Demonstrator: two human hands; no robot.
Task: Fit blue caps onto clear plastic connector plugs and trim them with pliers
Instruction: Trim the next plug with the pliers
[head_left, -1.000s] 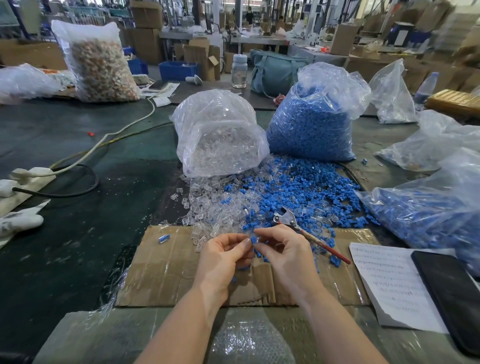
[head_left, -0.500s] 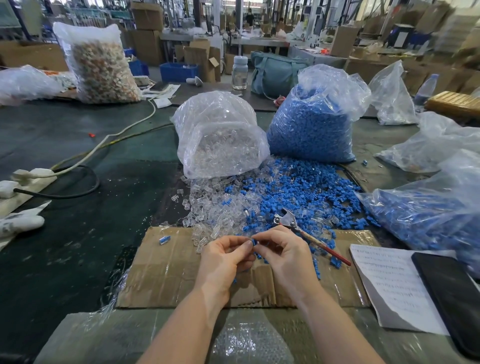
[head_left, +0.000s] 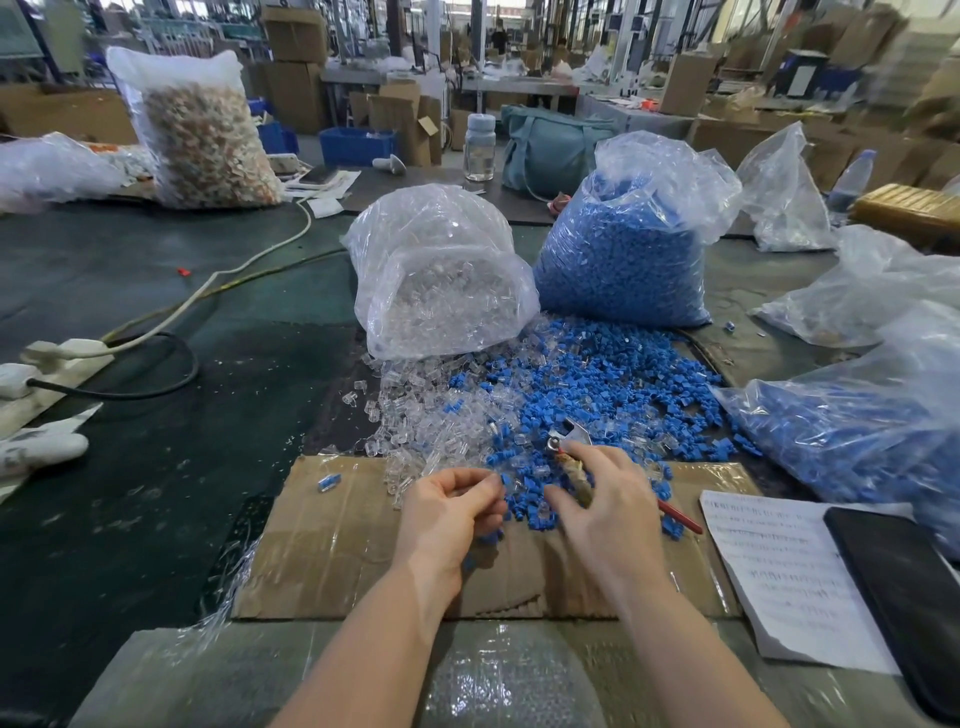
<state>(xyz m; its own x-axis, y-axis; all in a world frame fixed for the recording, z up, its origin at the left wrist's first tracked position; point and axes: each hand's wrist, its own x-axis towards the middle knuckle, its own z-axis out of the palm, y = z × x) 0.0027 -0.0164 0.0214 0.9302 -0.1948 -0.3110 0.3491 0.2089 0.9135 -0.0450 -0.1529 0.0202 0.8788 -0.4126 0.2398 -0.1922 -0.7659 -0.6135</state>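
Note:
My left hand (head_left: 447, 512) hovers over the cardboard sheet (head_left: 343, 545) with fingers curled, pinching a small clear plug with a blue cap at its fingertips. My right hand (head_left: 602, 512) grips the pliers (head_left: 563, 441) by their red handles, steel jaws pointing up and away over the pile. Its fingers reach down into the loose blue caps (head_left: 597, 395). Loose clear plugs (head_left: 415, 431) lie to the left of the caps.
A bag of clear plugs (head_left: 441, 280) and a bag of blue caps (head_left: 628, 249) stand behind the pile. Another blue-filled bag (head_left: 857, 431), a paper sheet (head_left: 784, 566) and a black phone (head_left: 904, 592) lie right. One capped plug (head_left: 329, 482) sits on the cardboard. Cables (head_left: 156, 384) run left.
My hands have come apart. The right hand moved right and down into the blue caps, swinging the pliers more upright. The left hand keeps its piece.

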